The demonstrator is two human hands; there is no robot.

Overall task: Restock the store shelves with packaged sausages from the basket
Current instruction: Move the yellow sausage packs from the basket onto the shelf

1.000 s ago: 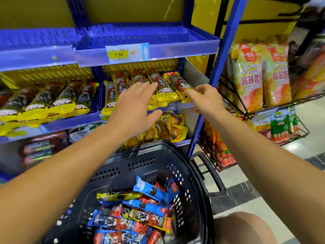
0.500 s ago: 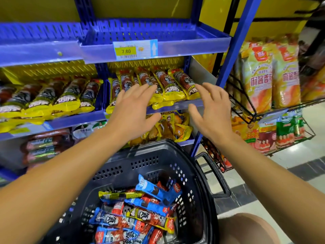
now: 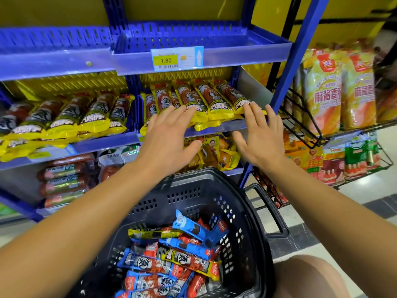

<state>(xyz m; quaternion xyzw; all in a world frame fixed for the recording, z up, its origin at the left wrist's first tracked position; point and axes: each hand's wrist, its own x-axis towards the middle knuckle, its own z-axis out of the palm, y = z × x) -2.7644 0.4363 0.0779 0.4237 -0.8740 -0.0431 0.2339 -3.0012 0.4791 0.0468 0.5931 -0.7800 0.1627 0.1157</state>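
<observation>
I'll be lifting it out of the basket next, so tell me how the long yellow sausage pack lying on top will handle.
The yellow sausage pack is long and thin, so it will probably sag if held by one end. Its glossy film looks slippery. It lies loose atop the blue packs, so it should lift freely and seems light.

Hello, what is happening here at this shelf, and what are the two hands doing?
A person is restocking a blue store shelf. Both hands are open and hold nothing. The left hand lies flat over the row of yellow-wrapped sausage packs on the middle shelf, and the fingertips of the right hand reach the rightmost pack's end. Below, the black plastic basket holds more blue, red and yellow sausage packs not yet shelved.
</observation>
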